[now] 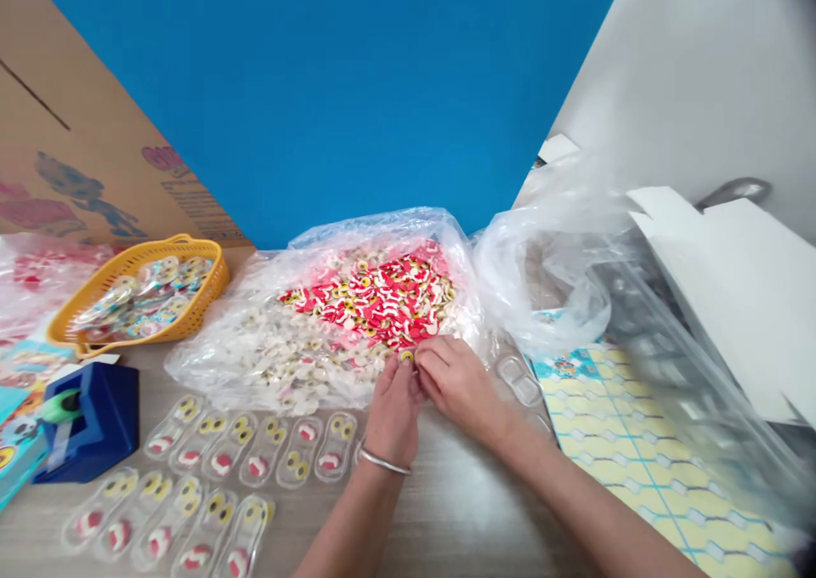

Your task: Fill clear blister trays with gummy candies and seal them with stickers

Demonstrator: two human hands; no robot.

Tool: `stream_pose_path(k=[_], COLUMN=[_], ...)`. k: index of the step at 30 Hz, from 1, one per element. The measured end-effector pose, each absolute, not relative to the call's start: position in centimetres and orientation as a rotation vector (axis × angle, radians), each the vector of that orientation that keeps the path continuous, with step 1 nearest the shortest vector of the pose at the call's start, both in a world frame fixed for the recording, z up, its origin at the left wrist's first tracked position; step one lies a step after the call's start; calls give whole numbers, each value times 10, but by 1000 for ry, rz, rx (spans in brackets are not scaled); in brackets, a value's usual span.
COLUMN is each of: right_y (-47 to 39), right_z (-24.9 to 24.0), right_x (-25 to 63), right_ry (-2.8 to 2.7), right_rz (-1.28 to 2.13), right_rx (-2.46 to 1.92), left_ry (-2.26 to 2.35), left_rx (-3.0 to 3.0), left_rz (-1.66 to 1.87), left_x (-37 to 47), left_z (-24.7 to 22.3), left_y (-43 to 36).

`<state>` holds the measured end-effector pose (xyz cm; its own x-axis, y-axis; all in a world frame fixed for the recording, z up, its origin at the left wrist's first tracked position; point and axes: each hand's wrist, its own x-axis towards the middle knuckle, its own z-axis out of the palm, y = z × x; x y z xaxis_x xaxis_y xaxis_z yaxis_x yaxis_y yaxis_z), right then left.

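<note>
My left hand (396,399), with a bracelet at the wrist, is closed on a small yellow eye piece (406,356) at the front edge of the pile. My right hand (450,378) touches it from the right, its fingers pinched together; what they hold, if anything, is hidden. Behind both hands lies an open clear plastic bag (242,340) full of red-and-white mouth pieces (376,297) and yellow eye pieces. To the left, two rows of clear plastic trays (223,463) hold yellow eyes and a red-and-white mouth piece each.
A yellow basket (220,276) of filled packs stands at the left, behind a blue tape dispenser (115,421). Yellow printed cards (612,425) and blurred clear packaging (694,374) lie at the right. A blue panel (382,93) rises behind the bag.
</note>
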<state>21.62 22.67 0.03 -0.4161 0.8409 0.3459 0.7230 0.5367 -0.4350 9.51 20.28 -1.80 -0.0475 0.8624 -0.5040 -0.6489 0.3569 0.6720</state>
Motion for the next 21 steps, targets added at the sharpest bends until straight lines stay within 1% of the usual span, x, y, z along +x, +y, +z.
stream_pose_path(k=[2, 4, 8, 10, 13, 16, 19, 21], right_y=[212, 204, 216, 235, 265, 282, 285, 284], right_z=[0, -2, -5, -3, -3, -8, -18, -24], right_x=[216, 219, 228, 231, 232, 230, 232, 237], right_ry=[-2336, -2304, -2011, -1977, -2214, -2388, -2321, -2187], right_rz=[261, 311, 488, 408, 225, 187, 256, 372], right_rx=[-1225, -1207, -1288, -1452, -1675, -1751, -1779, -1723], left_ry=[1049, 1050, 1023, 1028, 1057, 1073, 1086, 1090], left_rx=[247, 240, 247, 252, 280, 339, 364, 361], left_rz=[1274, 1283, 1233, 1200, 1186, 1171, 1152, 1144], left_x=[96, 95, 93, 92, 91, 91, 91, 91], left_z=[-23, -27, -24, -20, -16, -15, -14, -13], left_y=[202, 201, 204, 205, 205, 204, 205, 204])
